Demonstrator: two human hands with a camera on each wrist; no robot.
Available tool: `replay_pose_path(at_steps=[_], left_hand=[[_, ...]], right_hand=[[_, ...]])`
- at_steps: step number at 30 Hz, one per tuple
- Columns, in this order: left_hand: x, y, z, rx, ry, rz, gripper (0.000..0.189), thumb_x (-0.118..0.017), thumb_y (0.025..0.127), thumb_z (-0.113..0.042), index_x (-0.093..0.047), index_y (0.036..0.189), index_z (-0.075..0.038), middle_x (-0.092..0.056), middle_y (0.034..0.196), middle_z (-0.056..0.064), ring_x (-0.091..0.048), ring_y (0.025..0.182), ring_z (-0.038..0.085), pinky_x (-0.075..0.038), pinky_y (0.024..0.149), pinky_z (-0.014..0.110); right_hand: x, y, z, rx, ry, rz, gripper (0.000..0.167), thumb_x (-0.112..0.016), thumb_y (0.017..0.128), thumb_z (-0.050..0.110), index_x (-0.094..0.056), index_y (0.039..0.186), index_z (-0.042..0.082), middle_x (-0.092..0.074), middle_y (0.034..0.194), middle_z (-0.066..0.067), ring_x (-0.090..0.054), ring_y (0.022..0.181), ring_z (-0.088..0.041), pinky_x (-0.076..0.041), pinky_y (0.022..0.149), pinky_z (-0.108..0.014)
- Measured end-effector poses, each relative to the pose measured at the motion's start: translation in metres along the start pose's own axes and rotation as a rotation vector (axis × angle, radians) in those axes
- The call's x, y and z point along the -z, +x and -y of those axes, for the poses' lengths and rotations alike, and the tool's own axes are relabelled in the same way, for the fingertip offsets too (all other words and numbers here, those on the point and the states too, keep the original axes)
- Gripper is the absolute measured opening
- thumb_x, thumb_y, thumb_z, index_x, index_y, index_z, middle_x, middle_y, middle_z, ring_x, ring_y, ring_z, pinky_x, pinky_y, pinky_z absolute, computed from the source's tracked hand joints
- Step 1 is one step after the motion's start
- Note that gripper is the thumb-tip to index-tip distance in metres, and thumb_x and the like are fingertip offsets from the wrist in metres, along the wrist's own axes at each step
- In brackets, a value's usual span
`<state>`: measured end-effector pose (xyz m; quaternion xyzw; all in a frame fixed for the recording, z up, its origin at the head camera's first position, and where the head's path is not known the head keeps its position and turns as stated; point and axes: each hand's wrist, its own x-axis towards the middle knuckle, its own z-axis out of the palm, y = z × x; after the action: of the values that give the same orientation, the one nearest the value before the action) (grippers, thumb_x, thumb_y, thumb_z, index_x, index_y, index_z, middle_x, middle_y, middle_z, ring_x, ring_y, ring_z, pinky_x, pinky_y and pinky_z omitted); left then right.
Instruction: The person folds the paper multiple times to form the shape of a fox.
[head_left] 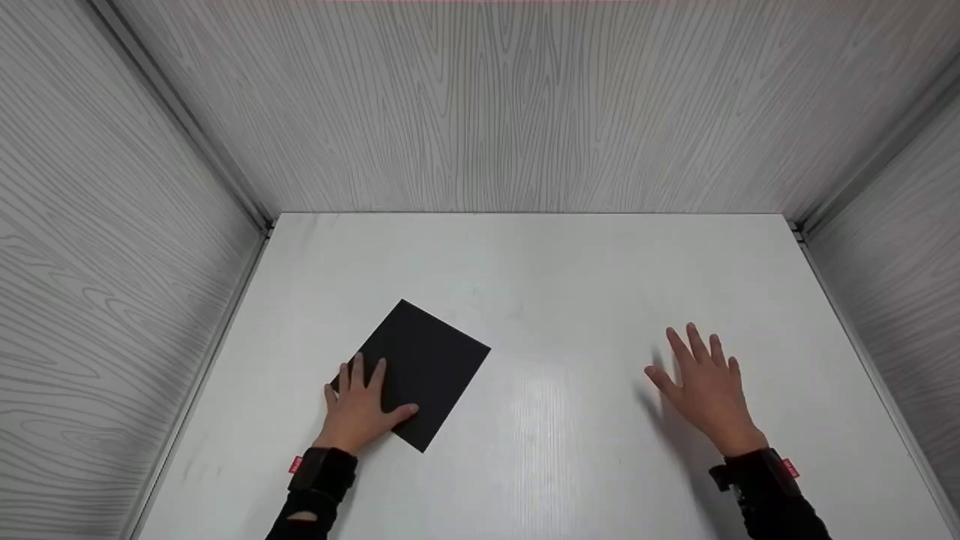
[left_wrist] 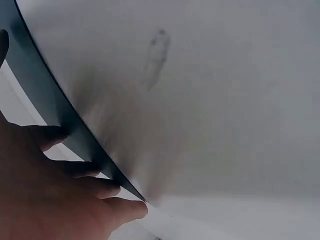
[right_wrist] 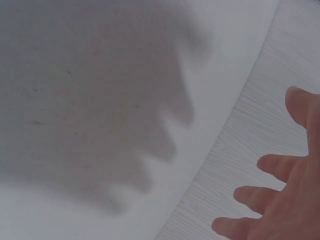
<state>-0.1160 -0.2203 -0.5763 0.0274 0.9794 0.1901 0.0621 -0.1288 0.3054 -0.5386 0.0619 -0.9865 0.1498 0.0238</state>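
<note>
A flat black square sheet (head_left: 431, 360) lies turned cornerwise on the white table, left of the middle. Spread over its lower left edge is my left hand (head_left: 358, 409), fingers and thumb straight and resting on the sheet. In the left wrist view the sheet (left_wrist: 55, 100) shows as a thin dark band under the fingertips. My right hand (head_left: 709, 394) hovers above the table at the right, fingers spread and holding nothing. The right wrist view shows that hand (right_wrist: 285, 195) raised, with its shadow on the white surface.
The white table (head_left: 570, 277) is closed in by a grey wood-grain panel (head_left: 517, 105) at the back. Similar panels stand at the left (head_left: 112, 262) and right (head_left: 892, 285). Both wrists wear black bands (head_left: 324, 471) with red tags.
</note>
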Motion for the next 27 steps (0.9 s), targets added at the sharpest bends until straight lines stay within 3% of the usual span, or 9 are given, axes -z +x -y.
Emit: replay_pose_path(at_steps=[4, 12, 19, 23, 27], left_hand=[[-0.01, 0.002, -0.013, -0.05, 0.039, -0.054, 0.1, -0.074, 0.085, -0.065, -0.043, 0.156, 0.0, -0.025, 0.161, 0.036, -0.022, 0.148, 0.058, -0.021, 0.111, 0.077], [-0.026, 0.004, -0.053, -0.101, 0.142, -0.12, 0.092, -0.072, 0.086, -0.066, -0.052, 0.151, -0.004, -0.037, 0.155, 0.034, -0.036, 0.142, 0.054, -0.035, 0.111, 0.066], [-0.041, 0.007, -0.085, -0.159, 0.223, -0.176, 0.085, -0.072, 0.087, -0.065, -0.057, 0.148, -0.007, -0.045, 0.149, 0.033, -0.045, 0.134, 0.051, -0.045, 0.103, 0.06], [-0.047, 0.008, -0.103, -0.181, 0.27, -0.189, 0.082, -0.069, 0.089, -0.066, -0.059, 0.147, -0.01, -0.049, 0.146, 0.03, -0.049, 0.129, 0.047, -0.049, 0.097, 0.055], [-0.051, 0.01, -0.117, -0.187, 0.296, -0.162, 0.08, -0.066, 0.09, -0.067, -0.058, 0.149, -0.013, -0.051, 0.146, 0.029, -0.05, 0.127, 0.046, -0.048, 0.095, 0.054]], right_hand=[[-0.003, 0.0, 0.002, -0.005, 0.001, 0.014, 0.08, -0.058, 0.102, 0.055, -0.039, 0.158, 0.001, -0.028, 0.161, -0.035, -0.022, 0.145, -0.063, -0.021, 0.105, -0.082], [-0.008, 0.001, 0.012, 0.004, 0.014, 0.026, 0.079, -0.058, 0.102, 0.055, -0.039, 0.158, 0.002, -0.028, 0.161, -0.034, -0.021, 0.146, -0.062, -0.02, 0.106, -0.082], [-0.016, -0.001, 0.02, 0.015, 0.019, 0.039, 0.078, -0.058, 0.103, 0.053, -0.038, 0.159, 0.004, -0.028, 0.163, -0.031, -0.021, 0.147, -0.06, -0.022, 0.108, -0.079], [-0.024, 0.0, 0.034, 0.038, 0.032, 0.048, 0.079, -0.059, 0.101, 0.055, -0.04, 0.158, 0.004, -0.031, 0.162, -0.031, -0.026, 0.146, -0.058, -0.028, 0.109, -0.076], [-0.036, 0.001, 0.055, 0.077, 0.077, 0.048, 0.079, -0.064, 0.099, 0.053, -0.043, 0.156, 0.001, -0.038, 0.159, -0.03, -0.035, 0.143, -0.056, -0.037, 0.107, -0.069]])
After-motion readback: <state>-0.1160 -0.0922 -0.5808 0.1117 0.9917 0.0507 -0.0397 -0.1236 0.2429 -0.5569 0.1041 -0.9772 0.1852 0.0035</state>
